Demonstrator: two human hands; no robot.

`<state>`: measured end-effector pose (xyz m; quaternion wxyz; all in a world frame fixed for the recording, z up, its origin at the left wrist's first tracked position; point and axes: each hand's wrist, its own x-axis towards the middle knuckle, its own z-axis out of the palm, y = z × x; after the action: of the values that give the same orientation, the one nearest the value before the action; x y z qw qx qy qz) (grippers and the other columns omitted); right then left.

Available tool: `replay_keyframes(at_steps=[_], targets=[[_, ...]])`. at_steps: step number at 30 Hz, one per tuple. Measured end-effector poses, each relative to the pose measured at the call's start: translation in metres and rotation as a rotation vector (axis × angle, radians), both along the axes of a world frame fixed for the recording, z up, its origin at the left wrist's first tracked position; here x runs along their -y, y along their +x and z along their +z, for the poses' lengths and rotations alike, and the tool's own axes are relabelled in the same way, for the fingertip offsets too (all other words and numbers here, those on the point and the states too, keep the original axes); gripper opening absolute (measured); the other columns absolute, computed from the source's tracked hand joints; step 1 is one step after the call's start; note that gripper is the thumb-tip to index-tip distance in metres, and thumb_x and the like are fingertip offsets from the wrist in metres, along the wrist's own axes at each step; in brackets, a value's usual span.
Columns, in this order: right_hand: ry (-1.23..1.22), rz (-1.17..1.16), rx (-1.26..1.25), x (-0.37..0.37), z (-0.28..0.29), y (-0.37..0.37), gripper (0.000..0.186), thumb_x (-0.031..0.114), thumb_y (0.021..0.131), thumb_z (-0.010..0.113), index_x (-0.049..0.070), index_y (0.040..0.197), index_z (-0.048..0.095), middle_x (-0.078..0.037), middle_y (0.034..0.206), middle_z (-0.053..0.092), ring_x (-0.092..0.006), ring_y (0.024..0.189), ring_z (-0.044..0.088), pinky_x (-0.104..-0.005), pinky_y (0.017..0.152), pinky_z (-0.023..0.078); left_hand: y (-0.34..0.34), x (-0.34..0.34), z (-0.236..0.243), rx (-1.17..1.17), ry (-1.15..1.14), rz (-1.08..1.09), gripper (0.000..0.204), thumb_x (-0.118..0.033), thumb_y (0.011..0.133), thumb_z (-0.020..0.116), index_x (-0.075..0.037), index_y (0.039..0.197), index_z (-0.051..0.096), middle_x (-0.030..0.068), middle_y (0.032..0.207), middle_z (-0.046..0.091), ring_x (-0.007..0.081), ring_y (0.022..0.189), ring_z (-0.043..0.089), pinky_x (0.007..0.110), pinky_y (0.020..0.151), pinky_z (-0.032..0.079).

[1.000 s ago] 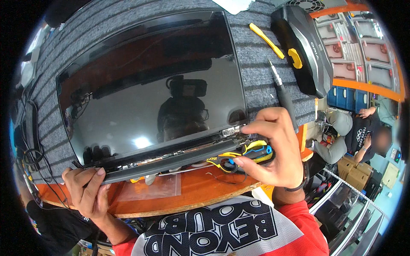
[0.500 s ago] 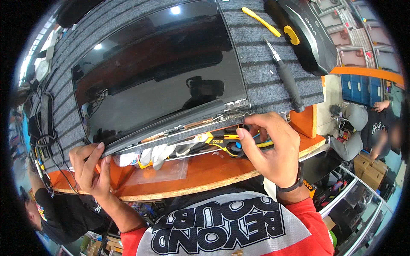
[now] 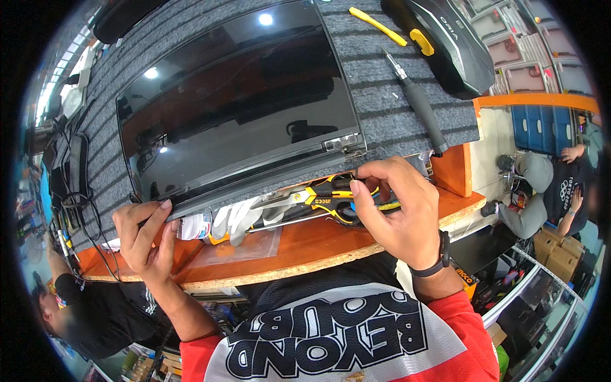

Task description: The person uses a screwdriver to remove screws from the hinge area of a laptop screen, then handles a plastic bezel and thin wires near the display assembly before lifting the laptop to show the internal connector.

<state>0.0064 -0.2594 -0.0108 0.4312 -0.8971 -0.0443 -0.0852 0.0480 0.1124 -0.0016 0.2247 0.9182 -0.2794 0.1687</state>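
Observation:
A dark, glossy laptop screen (image 3: 235, 95) lies on a ribbed grey mat, its lower edge along the mat's near side. A black strip (image 3: 254, 167) runs along that edge, and a metal hinge (image 3: 344, 144) shows at the lower right corner. My left hand (image 3: 145, 239) is closed on the lower left corner, fingers on top and thumb below. Just under the hinge, my right hand (image 3: 402, 213) pinches thumb and forefinger together by the mat's edge; what lies between them is too small to make out.
On the mat (image 3: 382, 105), right of the screen, lie a screwdriver (image 3: 417, 105) and a yellow pry tool (image 3: 378, 27), beside a black box (image 3: 445, 44). Yellow-black scissors (image 3: 318, 196) and grey gloves (image 3: 234, 219) sit on the orange shelf (image 3: 299, 245). Cables (image 3: 79, 204) hang left; people sit either side.
The screen's near edge has tipped, so the cables and metal parts seen along it are now mostly hidden. Both hands keep their places at the corners, the right slightly farther left.

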Motion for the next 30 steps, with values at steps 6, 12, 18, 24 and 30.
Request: replay_keyframes(at_steps=[6, 12, 18, 24, 30], targets=[[0.017, 0.006, -0.010, 0.000, -0.002, -0.001, 0.016, 0.005, 0.087, 0.077, 0.004, 0.099, 0.067, -0.010, 0.082, 0.066, -0.0263, 0.071, 0.067, -0.0373, 0.064, 0.052, -0.001, -0.002, -0.001, 0.013, -0.008, 0.001, 0.034, -0.011, 0.071, 0.085, -0.001, 0.103, 0.079, 0.0101, 0.095, 0.071, 0.0272, 0.090, 0.059, 0.041, 0.084, 0.045], [0.023, 0.017, 0.001, 0.002, -0.001, -0.001, 0.017, 0.006, 0.087, 0.078, 0.003, 0.099, 0.067, -0.010, 0.082, 0.066, -0.0286, 0.071, 0.067, -0.0382, 0.064, 0.053, 0.001, -0.005, -0.004, 0.015, -0.013, 0.002, 0.032, -0.012, 0.072, 0.085, -0.001, 0.102, 0.079, 0.0112, 0.094, 0.070, 0.0277, 0.091, 0.060, 0.041, 0.083, 0.046], [0.019, 0.031, 0.022, 0.004, 0.000, 0.000, 0.018, 0.008, 0.086, 0.078, 0.003, 0.099, 0.067, -0.011, 0.084, 0.066, -0.0304, 0.073, 0.066, -0.0394, 0.065, 0.052, 0.001, -0.005, -0.003, -0.002, -0.001, 0.000, 0.030, -0.012, 0.074, 0.085, 0.000, 0.101, 0.078, 0.0119, 0.093, 0.070, 0.0288, 0.090, 0.061, 0.041, 0.084, 0.046], [0.091, 0.028, 0.064, 0.006, -0.008, 0.000, 0.016, 0.010, 0.088, 0.077, 0.004, 0.097, 0.065, -0.011, 0.085, 0.065, -0.0315, 0.074, 0.065, -0.0406, 0.066, 0.052, 0.001, -0.007, -0.006, -0.040, -0.014, 0.006, 0.026, -0.008, 0.076, 0.083, 0.002, 0.100, 0.077, 0.0116, 0.092, 0.070, 0.0287, 0.090, 0.061, 0.041, 0.086, 0.047], [0.123, 0.034, 0.102, 0.008, -0.012, 0.001, 0.019, 0.007, 0.086, 0.079, 0.004, 0.098, 0.066, -0.010, 0.081, 0.064, -0.0270, 0.070, 0.066, -0.0375, 0.063, 0.051, 0.001, -0.014, -0.008, -0.047, -0.025, 0.019, 0.024, -0.004, 0.077, 0.081, 0.002, 0.101, 0.077, 0.0120, 0.094, 0.071, 0.0283, 0.091, 0.061, 0.041, 0.087, 0.047]])
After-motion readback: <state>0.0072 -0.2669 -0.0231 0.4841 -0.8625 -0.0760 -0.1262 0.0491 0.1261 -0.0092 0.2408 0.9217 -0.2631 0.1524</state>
